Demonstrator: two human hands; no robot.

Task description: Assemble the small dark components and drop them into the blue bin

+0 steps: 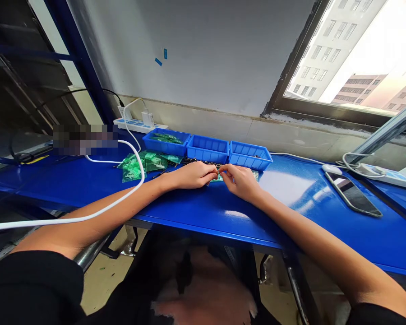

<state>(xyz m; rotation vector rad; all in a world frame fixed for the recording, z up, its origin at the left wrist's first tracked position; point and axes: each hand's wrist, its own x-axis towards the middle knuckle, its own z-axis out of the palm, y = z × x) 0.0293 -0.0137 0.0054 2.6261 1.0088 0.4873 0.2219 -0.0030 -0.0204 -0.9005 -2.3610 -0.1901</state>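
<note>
My left hand (196,175) and my right hand (241,179) meet over the blue table, fingertips almost touching. Each one is closed in a pinch around something tiny between them that I cannot make out. Partly hidden under my fingers is a green and white piece that looks like a circuit board (255,174). Small dark parts (189,160) lie in a heap just behind my left hand. To the left of them are green circuit boards in clear bags (131,168).
Three blue bins stand in a row behind my hands: the left bin (149,143) holds green boards, beside the middle bin (208,157) and right bin (250,163). A white cable (98,212) crosses above my left forearm. A phone (353,194) and power strip (389,175) are at right.
</note>
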